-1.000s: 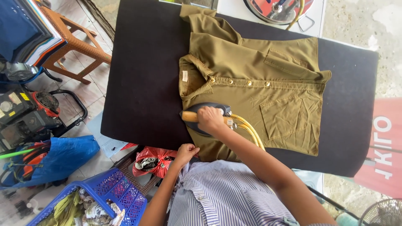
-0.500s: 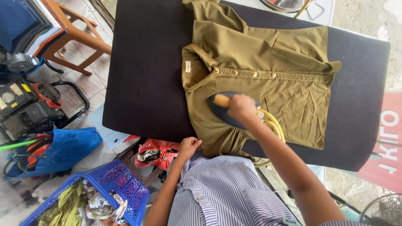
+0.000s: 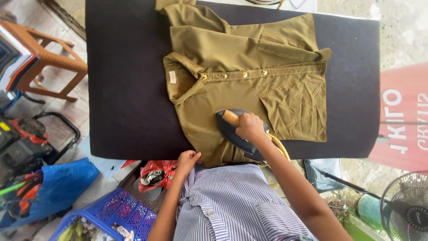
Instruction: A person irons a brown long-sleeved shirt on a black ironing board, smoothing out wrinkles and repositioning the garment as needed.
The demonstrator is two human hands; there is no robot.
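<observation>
On the black board, a creased, buttoned olive shirt lies flat.

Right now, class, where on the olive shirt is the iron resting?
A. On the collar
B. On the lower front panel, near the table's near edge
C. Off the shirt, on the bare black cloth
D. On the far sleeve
B: the right hand grips the dark iron on the olive shirt's near front panel, below the button row, while the left hand pinches the shirt's near edge.
</observation>
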